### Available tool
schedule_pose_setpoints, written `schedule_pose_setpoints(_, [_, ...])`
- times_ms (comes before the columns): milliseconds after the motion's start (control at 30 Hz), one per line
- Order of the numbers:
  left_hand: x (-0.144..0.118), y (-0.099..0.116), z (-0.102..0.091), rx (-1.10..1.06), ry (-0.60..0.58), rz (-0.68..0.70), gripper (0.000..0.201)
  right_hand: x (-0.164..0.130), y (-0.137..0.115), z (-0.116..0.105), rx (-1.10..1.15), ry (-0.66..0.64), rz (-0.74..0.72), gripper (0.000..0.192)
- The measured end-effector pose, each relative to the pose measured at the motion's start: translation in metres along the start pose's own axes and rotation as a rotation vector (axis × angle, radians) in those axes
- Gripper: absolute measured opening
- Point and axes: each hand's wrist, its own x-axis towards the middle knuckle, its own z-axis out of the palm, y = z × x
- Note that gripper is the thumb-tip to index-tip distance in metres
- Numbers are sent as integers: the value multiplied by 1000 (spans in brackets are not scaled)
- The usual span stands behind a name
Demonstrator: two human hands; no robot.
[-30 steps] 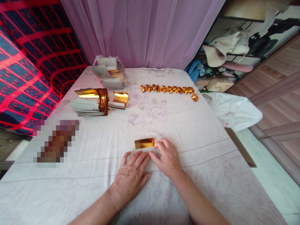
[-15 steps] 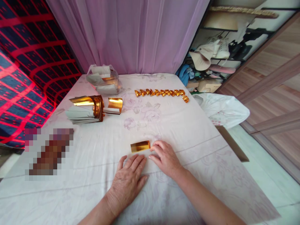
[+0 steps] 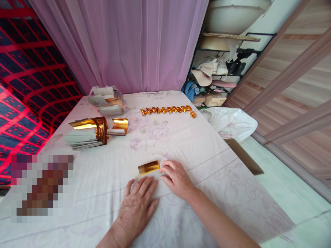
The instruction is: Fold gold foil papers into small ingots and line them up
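A small gold foil paper (image 3: 149,167) lies on the table in front of me. My left hand (image 3: 138,203) rests palm down with its fingers stretched out, the tips at the paper's near edge. At the paper's right end is my right hand (image 3: 177,179), fingers curved and thumb apart from the index finger. Its fingertips are beside or just touching that end; I cannot tell which. Farther off, several folded gold foil pieces (image 3: 167,110) lie in a row. To the left stands a stack of gold foil papers (image 3: 86,132), with a few separate sheets (image 3: 120,126) beside it.
A clear plastic bag (image 3: 107,100) of more papers sits at the far left of the cloth-covered table (image 3: 181,144). A blurred-out patch (image 3: 43,187) covers something at left. Beyond the right edge are a white bag (image 3: 232,122), a shelf (image 3: 217,70) and a wooden cabinet (image 3: 292,89).
The camera view has turned slightly, so the table's contents appear farther left and lower. My hands and the gold foil paper keep nearly the same places relative to each other.
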Motion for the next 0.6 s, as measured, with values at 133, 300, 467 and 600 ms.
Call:
schedule_pose_setpoints(133, [0,-1,1,-8,12,7,39,-1,0,1,-27,8,-15,18])
schedule_pose_setpoints(300, [1,-1,1,-10,3,7,39,-2,4,5,-60,5,-38,15])
schedule_pose_setpoints(467, [1,-1,2,-19,22,8,38,-2,5,7,-64,10,-49,14])
schedule_pose_setpoints(600, [1,-1,3,-14,28,14,37,-2,5,7,-82,11,-50,13])
